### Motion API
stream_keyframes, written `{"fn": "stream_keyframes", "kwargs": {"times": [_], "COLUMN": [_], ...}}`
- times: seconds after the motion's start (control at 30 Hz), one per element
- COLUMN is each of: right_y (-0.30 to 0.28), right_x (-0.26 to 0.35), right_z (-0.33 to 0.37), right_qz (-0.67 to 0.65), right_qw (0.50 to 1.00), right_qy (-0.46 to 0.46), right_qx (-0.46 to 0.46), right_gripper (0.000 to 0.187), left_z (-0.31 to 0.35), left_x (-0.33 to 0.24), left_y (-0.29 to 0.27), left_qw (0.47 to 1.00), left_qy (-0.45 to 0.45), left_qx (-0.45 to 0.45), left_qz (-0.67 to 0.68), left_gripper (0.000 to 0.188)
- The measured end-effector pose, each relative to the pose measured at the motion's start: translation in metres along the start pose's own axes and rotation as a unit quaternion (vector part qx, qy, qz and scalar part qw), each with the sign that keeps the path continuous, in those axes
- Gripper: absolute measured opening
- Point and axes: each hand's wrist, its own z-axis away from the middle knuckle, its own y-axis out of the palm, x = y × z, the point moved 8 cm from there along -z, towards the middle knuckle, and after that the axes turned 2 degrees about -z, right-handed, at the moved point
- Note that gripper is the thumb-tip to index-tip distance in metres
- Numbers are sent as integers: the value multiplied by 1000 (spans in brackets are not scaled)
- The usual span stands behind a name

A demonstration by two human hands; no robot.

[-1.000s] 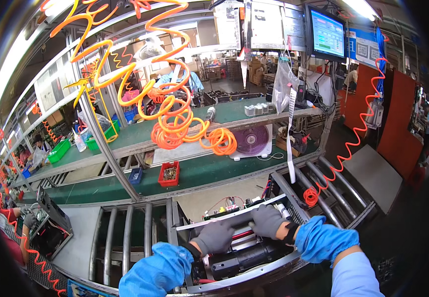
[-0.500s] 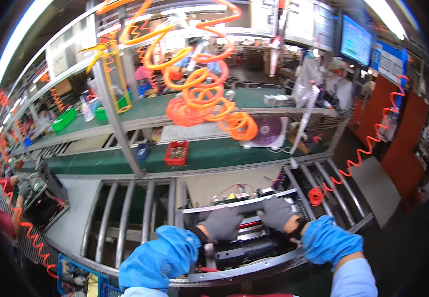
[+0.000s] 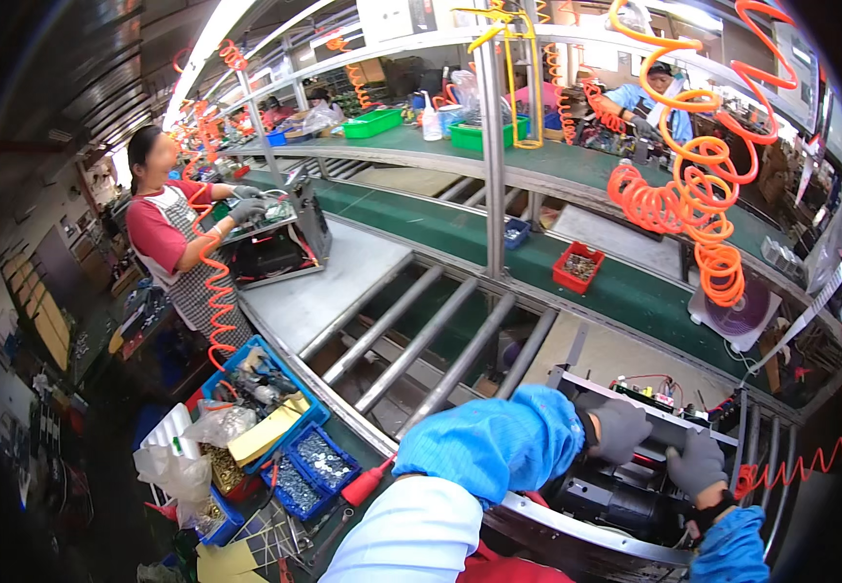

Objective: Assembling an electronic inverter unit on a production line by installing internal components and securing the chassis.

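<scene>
Both my grey-gloved hands rest on the black, open-topped electrical unit with exposed wiring (image 3: 635, 486), which sits on the metal roller conveyor (image 3: 440, 340) directly in front of me. My left hand (image 3: 618, 428) is curled over the unit's near upper edge, fingers bent around it. My right hand (image 3: 698, 464), just beside it, grips the unit's top bar. Judging by the bare red wires and uncovered boards just beyond my fingers, the unit looks partly assembled and not yet closed up. Well off to my left, blue bins of small metal screws (image 3: 304, 466) sit below the rollers.
</scene>
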Motion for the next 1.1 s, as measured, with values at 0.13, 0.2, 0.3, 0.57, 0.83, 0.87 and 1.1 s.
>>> {"fn": "stream_keyframes", "kwargs": {"times": [0.13, 0.2, 0.3, 0.57, 0.83, 0.87, 1.1], "right_y": [-6, -5, 11, -4, 30, 30, -2], "right_x": [2, 5, -10, 5, -13, -14, 4], "right_z": [7, 3, -6, 12, -9, -8, 10], "right_qz": [-27, -23, 26, -27, 2, -3, -26], "right_qw": [982, 979, 1000, 977, 993, 993, 967], "right_qy": [-182, -202, 9, -207, -12, 7, -250], "right_qx": [37, 11, -11, -49, -118, -116, -27], "right_gripper": [43, 34, 34, 37, 28, 31, 36], "left_z": [-11, -10, -9, -10, 3, 6, -15], "left_x": [-5, 2, -5, -4, -23, -20, 4], "left_y": [5, 6, 7, 11, 14, 18, 21], "left_qw": [980, 968, 991, 980, 965, 966, 957], "left_qy": [-178, -238, -35, -175, 198, 192, -271], "left_qx": [26, 50, 76, 33, 51, 60, 24], "left_qz": [-81, -59, -105, -94, -165, -162, -99], "left_gripper": [28, 26, 30, 31, 39, 39, 29]}}
